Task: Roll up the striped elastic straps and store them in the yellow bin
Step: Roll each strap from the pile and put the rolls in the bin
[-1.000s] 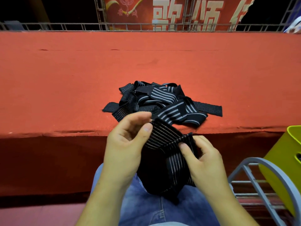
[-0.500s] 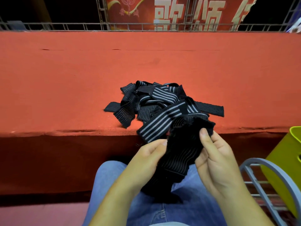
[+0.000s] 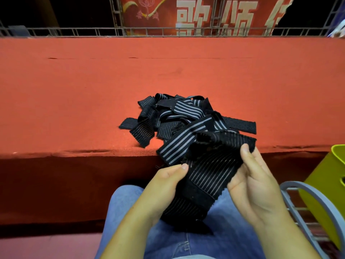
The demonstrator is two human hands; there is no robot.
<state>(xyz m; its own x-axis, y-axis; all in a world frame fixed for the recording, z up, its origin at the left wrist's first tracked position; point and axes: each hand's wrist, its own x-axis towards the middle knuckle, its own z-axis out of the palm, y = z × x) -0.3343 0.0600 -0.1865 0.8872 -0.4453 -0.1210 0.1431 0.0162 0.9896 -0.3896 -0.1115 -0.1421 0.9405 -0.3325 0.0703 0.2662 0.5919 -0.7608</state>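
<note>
Since one second ago, left hand [image 3: 164,186] has dropped from ledge height to lap level, and right hand [image 3: 255,180] has turned palm-inward.

Left hand grips the left edge of the held strap [image 3: 209,174]: thumb pressed on top, fingers hidden beneath. Behind it, the strap pile [image 3: 179,116] lies tangled on the red ledge [image 3: 74,109], near its front edge.

The held strap is black with thin grey lengthwise stripes and a plain black band across its lower part. Its dark lower end is bunched on the jeans [image 3: 224,232]; the folds are hard to make out.

Right hand pinches the upper right edge, thumb in front, fingers behind. The yellow bin [image 3: 324,184] stands at the far right, cut off by the frame edge.
</note>
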